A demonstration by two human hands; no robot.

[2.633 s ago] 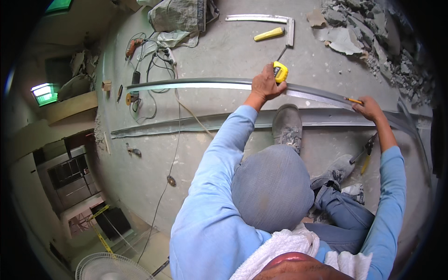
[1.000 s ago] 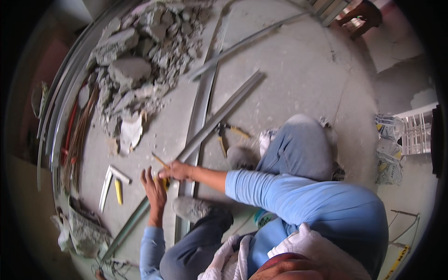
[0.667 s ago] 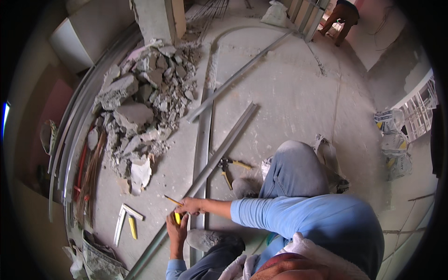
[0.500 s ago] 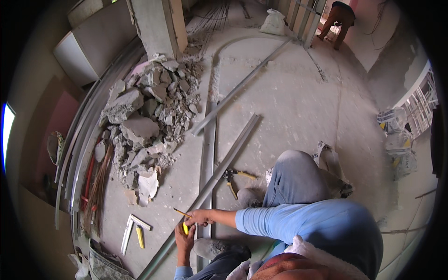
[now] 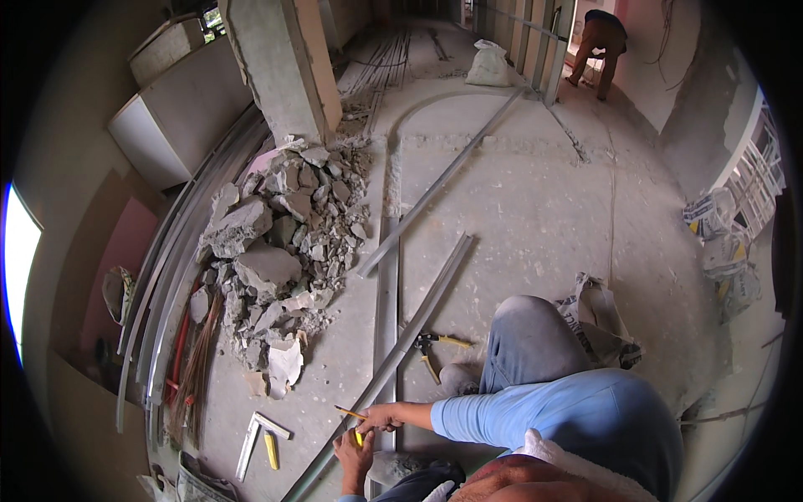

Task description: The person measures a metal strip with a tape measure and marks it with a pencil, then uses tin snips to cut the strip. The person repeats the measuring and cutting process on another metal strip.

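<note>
My right hand [image 5: 382,416] is closed round a pencil [image 5: 350,412], whose tip points left across a long metal channel [image 5: 422,314]. Just below it, my left hand [image 5: 355,453] grips a small yellow tape measure [image 5: 359,437], mostly hidden by the fingers, at the channel's edge. The channel runs slantwise from the lower edge up to the right, crossing another metal track [image 5: 387,293] on the floor. Yellow-handled snips [image 5: 435,349] lie right of the crossing. To the left of my hands are a metal square [image 5: 253,439] and a yellow utility knife [image 5: 271,450].
Broken concrete [image 5: 276,243] is heaped at left, beside long metal profiles [image 5: 167,276] along the wall. Another channel [image 5: 443,180] lies slantwise farther off. A white sack [image 5: 489,64] stands at the back; a bent-over person [image 5: 600,50] is at the far right. A crumpled bag [image 5: 598,318] lies by my knee.
My view has tilted up a little, so the scene sits lower and farther right. Both hands keep their hold at the channel. The far person has shifted posture slightly.
</note>
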